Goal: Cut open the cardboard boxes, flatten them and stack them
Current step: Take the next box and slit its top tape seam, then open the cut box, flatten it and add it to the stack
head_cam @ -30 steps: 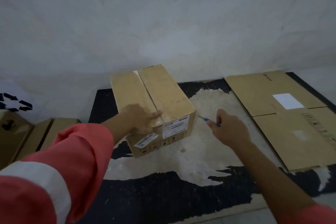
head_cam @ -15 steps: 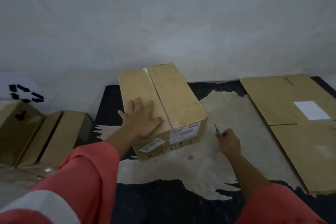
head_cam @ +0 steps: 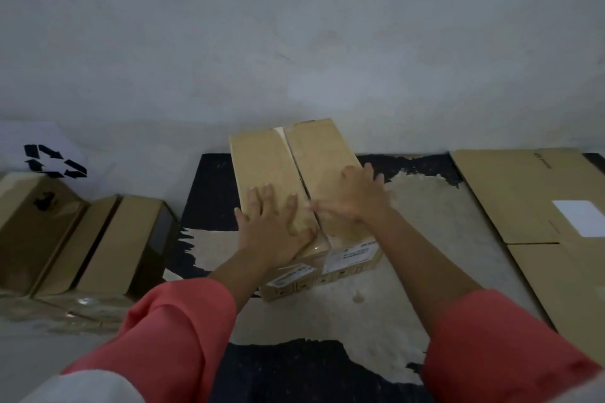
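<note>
Moved from the mat [head_cam: 209, 193] onto the cardboard box [head_cam: 262, 160], the right hand [head_cam: 355, 198] is seen blurred, fingers spread. The box's near edge is partly hidden by the flat-pressed left hand [head_cam: 271, 229].

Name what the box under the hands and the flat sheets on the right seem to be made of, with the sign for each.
Box: brown cardboard, matte, likely corrugated; folded flaps meet at a centre seam, with glossy clear tape at its near end. Flat sheets: the same matte brown cardboard, creased along fold lines.
</note>
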